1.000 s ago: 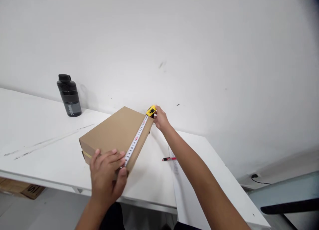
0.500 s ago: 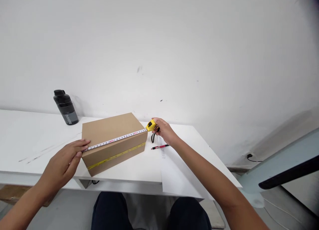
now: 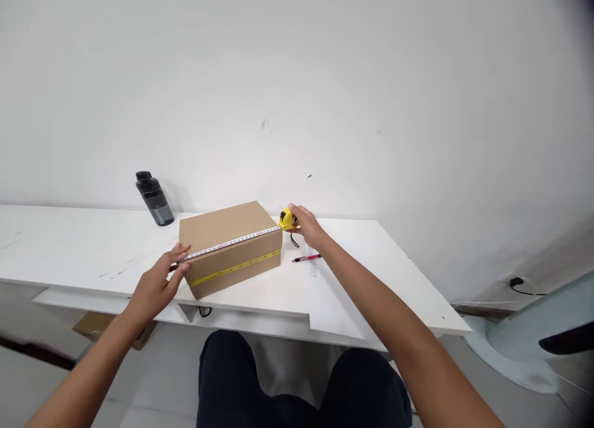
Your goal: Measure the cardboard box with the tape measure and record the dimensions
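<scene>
Black water bottle [image 3: 155, 200] on white table [image 3: 60, 248]; left hand [image 3: 156, 287] pinches tape blade [image 3: 232, 242] at near-left corner of cardboard box [image 3: 225, 226]; yellow tape-measure case [image 3: 286, 219], gripped by right hand [image 3: 309, 226], at right corner; red-black pen [image 3: 306, 258]; paper [image 3: 330, 304], partly hidden by right forearm [image 3: 385, 310].

On the desk [image 3: 83, 248], the bottle [image 3: 156, 200] stands left of the box [image 3: 232, 255]; the pen [image 3: 306, 258], right.

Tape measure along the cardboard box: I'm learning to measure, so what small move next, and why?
Probably read the tape blade at the right corner of the cardboard box: the blade lies along the top front edge, the left hand at its left end, the right hand holding the yellow tape measure by that corner.
</scene>
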Available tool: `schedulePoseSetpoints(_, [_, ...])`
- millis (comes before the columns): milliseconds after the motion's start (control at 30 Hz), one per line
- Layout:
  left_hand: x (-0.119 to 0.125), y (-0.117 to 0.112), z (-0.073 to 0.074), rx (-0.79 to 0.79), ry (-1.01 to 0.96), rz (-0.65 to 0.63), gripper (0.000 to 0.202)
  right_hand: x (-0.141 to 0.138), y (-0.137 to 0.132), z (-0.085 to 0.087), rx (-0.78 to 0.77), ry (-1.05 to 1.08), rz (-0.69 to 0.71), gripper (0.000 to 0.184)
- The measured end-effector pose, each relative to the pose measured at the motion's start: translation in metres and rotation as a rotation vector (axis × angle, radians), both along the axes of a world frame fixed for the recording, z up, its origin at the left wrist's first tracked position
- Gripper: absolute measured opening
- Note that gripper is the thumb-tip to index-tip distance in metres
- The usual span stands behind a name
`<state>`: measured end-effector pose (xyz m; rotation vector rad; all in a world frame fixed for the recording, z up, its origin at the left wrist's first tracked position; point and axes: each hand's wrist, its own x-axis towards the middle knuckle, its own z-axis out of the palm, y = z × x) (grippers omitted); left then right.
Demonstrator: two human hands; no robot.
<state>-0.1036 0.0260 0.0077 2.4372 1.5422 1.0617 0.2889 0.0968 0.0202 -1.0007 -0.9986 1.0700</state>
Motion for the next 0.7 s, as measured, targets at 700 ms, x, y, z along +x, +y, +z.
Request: schedulePoseSetpoints(700, [0.004, -0.009, 0.002, -0.08, -0.239, -0.16, 0.036, 0.003, -0.069, -0.008, -0.023, 0.094, 0.019, 0.048])
